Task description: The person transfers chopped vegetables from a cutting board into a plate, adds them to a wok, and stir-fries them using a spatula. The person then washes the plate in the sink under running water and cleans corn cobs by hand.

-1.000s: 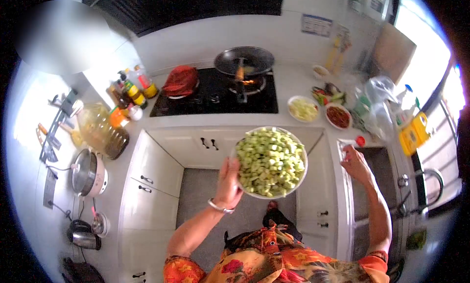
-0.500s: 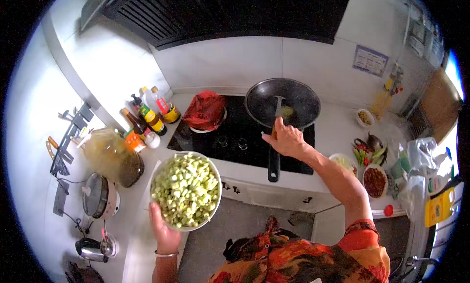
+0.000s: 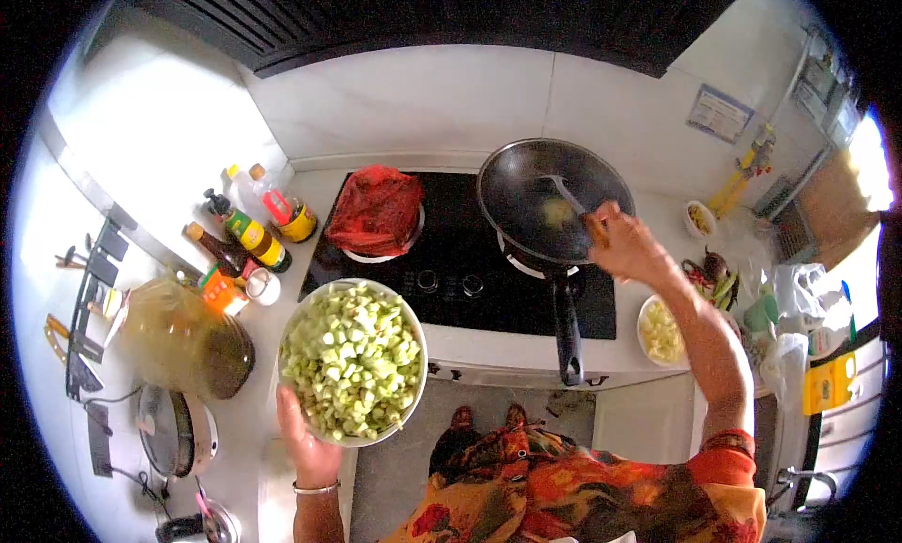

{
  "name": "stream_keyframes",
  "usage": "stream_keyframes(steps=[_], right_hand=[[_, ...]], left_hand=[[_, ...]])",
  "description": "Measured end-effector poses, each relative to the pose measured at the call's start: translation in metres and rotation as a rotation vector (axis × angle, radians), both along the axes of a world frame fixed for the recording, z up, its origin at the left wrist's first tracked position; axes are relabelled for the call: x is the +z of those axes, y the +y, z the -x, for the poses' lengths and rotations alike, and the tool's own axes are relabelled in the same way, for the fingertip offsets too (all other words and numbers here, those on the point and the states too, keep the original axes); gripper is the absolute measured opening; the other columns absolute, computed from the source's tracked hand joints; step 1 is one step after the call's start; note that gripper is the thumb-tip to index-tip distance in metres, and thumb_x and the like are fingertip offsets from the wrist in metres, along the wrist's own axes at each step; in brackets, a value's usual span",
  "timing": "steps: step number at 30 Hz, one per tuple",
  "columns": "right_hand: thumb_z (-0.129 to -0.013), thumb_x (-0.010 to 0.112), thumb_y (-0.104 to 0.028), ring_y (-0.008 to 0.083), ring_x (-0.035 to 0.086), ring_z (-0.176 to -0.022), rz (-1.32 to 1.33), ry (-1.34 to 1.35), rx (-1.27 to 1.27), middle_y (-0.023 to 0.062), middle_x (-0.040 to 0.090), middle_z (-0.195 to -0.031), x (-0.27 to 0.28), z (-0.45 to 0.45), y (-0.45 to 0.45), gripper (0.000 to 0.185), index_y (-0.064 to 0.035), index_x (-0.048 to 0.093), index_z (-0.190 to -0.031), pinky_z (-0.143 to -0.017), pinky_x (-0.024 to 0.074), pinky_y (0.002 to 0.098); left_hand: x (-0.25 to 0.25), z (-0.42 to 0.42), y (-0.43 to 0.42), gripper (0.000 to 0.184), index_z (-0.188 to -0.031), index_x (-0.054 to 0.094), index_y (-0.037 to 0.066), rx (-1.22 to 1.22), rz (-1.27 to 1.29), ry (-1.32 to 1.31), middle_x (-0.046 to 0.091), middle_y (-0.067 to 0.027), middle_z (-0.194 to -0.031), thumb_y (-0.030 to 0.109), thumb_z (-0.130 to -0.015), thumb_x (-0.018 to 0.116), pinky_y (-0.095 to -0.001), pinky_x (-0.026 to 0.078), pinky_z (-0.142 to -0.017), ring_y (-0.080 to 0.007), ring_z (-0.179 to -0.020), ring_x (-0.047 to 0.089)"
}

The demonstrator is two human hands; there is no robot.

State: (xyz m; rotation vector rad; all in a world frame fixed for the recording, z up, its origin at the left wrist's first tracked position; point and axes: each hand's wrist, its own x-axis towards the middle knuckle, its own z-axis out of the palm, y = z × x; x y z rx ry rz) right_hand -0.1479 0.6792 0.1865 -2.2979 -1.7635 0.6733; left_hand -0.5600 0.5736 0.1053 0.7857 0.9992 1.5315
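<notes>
My left hand [image 3: 308,447] grips the lower left side of a white bowl [image 3: 422,364], heaped with diced pale-green vegetable [image 3: 357,360]. The bowl is held level in front of the counter's edge. My right hand [image 3: 628,247] is closed round the handle of a spatula [image 3: 569,194]. The spatula's metal head rests inside a black wok [image 3: 512,191], beside a small pale-yellow patch [image 3: 556,212] at its bottom. The wok sits on the right burner, its long handle [image 3: 567,332] pointing towards me.
A red plastic bag [image 3: 376,209] covers something on the left of the black cooktop [image 3: 442,303]. Sauce bottles [image 3: 252,238] and a large jar [image 3: 230,355] line the left counter. On the right are a bowl of pale pieces [image 3: 661,332], a small bowl [image 3: 698,219] and plastic bags.
My right hand has moved right with the spatula, which now slants across the wok. The bowl in my left hand stays nearly in place. The camera view has shifted slightly.
</notes>
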Motion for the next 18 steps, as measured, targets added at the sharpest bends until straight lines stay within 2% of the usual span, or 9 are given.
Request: stream_keyframes(steps=[2, 4, 6, 8, 10, 12, 13, 15, 18], right_hand=[[-0.074, 0.053, -0.016, 0.0399, 0.061, -0.083, -0.044, -0.182, 0.025, 0.0277, 0.057, -0.086, -0.008, -0.025, 0.019, 0.04, 0.0027, 0.042, -0.107, -0.075, 0.0496, 0.0475], [-0.074, 0.05, -0.015, 0.0396, 0.061, -0.084, -0.094, -0.363, 0.059, 0.0291, 0.055, -0.095, -0.004, -0.02, 0.033, 0.036, 0.0051, 0.045, -0.104, -0.076, 0.0506, 0.046], [-0.078, 0.045, -0.01, 0.0398, 0.06, -0.089, -0.041, -0.584, 0.073, 0.0274, 0.059, -0.087, 0.013, -0.018, 0.004, 0.024, 0.0025, 0.05, -0.099, -0.079, 0.0496, 0.047], [-0.08, 0.044, -0.01, 0.0394, 0.061, -0.083, -0.128, -0.622, 0.191, 0.0259, 0.059, -0.083, -0.023, -0.054, 0.019, 0.021, 0.0018, 0.051, -0.096, -0.074, 0.0509, 0.0467], [-0.082, 0.043, -0.01, 0.039, 0.063, -0.077, -0.216, -0.655, 0.304, 0.0243, 0.06, -0.078, -0.023, -0.059, 0.023, 0.019, 0.0012, 0.052, -0.093, -0.07, 0.0521, 0.0463], [-0.086, 0.044, -0.018, 0.0332, 0.064, -0.06, 0.021, -0.205, 0.016, 0.0194, 0.059, -0.068, -0.006, -0.068, 0.001, 0.021, 0.0009, 0.053, -0.088, -0.054, 0.0524, 0.0442], [-0.086, 0.044, -0.018, 0.0332, 0.064, -0.06, 0.021, -0.205, 0.017, 0.0194, 0.059, -0.068, -0.003, -0.071, -0.008, 0.021, 0.0009, 0.053, -0.088, -0.054, 0.0524, 0.0442], [-0.088, 0.049, -0.029, 0.0141, 0.045, -0.033, 0.039, 0.401, -0.318, 0.0068, 0.05, -0.056, -0.003, -0.08, -0.031, 0.029, 0.0003, 0.053, -0.087, -0.029, 0.0343, 0.0281], [-0.087, 0.048, -0.028, 0.0129, 0.044, -0.032, 0.095, 0.676, -0.392, 0.0064, 0.05, -0.056, -0.008, -0.099, -0.058, 0.029, -0.0004, 0.054, -0.086, -0.029, 0.0334, 0.0272]], left_hand=[[0.007, 0.0, 0.02, 0.039, -0.119, 0.042, 0.001, -0.045, -0.03, 0.059, 0.047, -0.0088, -0.112, 0.032, -0.098, 0.03, -0.0294, 0.045, -0.087, -0.017, -0.1, 0.051], [0.008, 0.015, 0.04, 0.033, -0.118, 0.042, -0.001, 0.036, -0.397, 1.194, 0.046, -0.0096, -0.11, 0.023, -0.097, 0.037, -0.0289, 0.043, -0.087, -0.0184, -0.099, 0.05], [0.013, 0.012, 0.05, 0.031, -0.118, 0.042, -0.005, -0.083, -0.383, 0.994, 0.045, -0.0122, -0.112, 0.013, -0.093, 0.046, -0.0293, 0.042, -0.089, -0.0213, -0.103, 0.049], [0.014, 0.001, 0.063, 0.034, -0.121, 0.04, -0.004, -0.2, 0.008, -0.265, 0.044, -0.0125, -0.115, 0.012, -0.092, 0.047, -0.0305, 0.042, -0.091, -0.0217, -0.107, 0.048], [0.002, -0.001, 0.078, 0.035, -0.124, 0.039, 0.002, -0.201, -0.103, 0.043, 0.046, -0.0093, -0.118, 0.021, -0.095, 0.042, -0.0321, 0.043, -0.093, -0.0193, -0.111, 0.048], [0.005, -0.011, 0.087, 0.037, -0.127, 0.036, 0.006, -0.296, 0.017, -0.252, 0.047, -0.0067, -0.119, 0.025, -0.096, 0.039, -0.0339, 0.044, -0.093, -0.0174, -0.112, 0.049], [0.009, -0.019, 0.091, 0.034, -0.123, 0.039, 0.006, -0.31, 0.016, -0.275, 0.049, -0.0063, -0.118, 0.025, -0.095, 0.042, -0.0337, 0.044, -0.092, -0.0177, -0.111, 0.05], [0.014, -0.03, 0.099, 0.033, -0.12, 0.04, 0.005, -0.33, 0.034, -0.277, 0.049, -0.0063, -0.118, 0.026, -0.095, 0.042, -0.0337, 0.044, -0.092, -0.0176, -0.111, 0.05], [0.025, -0.063, 0.114, 0.03, -0.114, 0.043, 0.005, -0.353, 0.01, -0.241, 0.05, -0.0062, -0.117, 0.029, -0.095, 0.043, -0.0343, 0.047, -0.089, -0.0178, -0.107, 0.052]])
